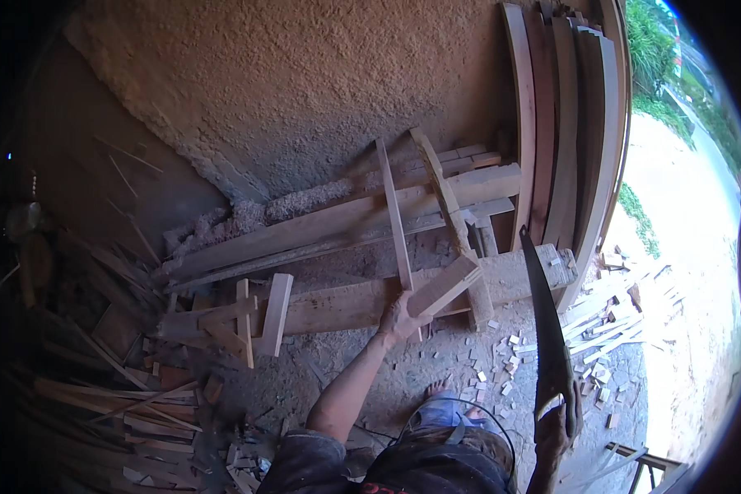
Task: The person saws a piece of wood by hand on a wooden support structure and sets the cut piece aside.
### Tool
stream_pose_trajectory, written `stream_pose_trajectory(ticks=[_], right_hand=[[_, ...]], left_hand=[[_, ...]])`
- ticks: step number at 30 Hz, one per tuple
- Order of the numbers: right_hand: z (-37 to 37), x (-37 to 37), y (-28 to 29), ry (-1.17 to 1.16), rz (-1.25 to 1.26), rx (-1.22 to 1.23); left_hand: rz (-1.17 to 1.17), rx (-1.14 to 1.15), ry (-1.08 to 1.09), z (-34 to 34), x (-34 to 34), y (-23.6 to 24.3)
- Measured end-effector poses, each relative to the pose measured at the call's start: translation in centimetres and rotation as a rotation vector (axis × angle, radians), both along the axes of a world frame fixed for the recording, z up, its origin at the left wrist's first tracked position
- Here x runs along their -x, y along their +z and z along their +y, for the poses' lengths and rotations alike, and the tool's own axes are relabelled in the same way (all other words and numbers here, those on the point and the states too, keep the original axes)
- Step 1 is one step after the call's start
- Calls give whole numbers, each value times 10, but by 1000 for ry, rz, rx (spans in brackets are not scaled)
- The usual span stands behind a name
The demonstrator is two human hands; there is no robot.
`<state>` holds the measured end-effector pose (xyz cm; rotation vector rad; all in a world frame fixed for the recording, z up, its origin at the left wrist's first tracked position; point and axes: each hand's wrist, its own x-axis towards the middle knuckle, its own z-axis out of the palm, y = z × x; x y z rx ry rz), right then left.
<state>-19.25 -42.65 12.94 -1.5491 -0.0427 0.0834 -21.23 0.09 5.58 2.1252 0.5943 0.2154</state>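
Observation:
My left hand (399, 319) is closed at the near end of a short wooden block (446, 286), over the workbench beam (329, 306). A long thin wooden strip (393, 214) runs from beside that hand toward the wall; I cannot tell whether the fingers touch it too. Next to the block's far end, a thicker wooden bar (443, 193) lies across the beam. On the right, my right hand (558, 424) is wrapped around the handle of a handsaw (545, 313). Its long dark blade points away from me, apart from the block.
Tall curved-looking boards (564, 123) lean against the rough wall (305, 74) at the back right. More planks (305, 226) lie along its foot. Wood scraps (152, 412) pile up at left, with offcuts (609, 337) on the right floor. A pale upright piece (277, 314) stands by the beam.

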Motion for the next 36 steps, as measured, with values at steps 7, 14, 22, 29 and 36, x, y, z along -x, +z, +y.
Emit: stream_pose_trajectory(ticks=[7, 14, 22, 29, 36], right_hand=[[21, -2, -5, -7, -217, 154], [33, 3, -21, -80, -20, -56], [46, 11, -3, 14, -268, 288], [69, 14, 27, -43, -197, 270], [59, 30, 3, -85, -11, 79]], left_hand=[[-210, 705, 4, 15, -16, -17], [-194, 911, 158, 40, 0, -34], [-363, 320, 124, 71, 0, -64], [70, -528, -192, 63, -47, -25], [-97, -559, -237, -4, -104, -36]])
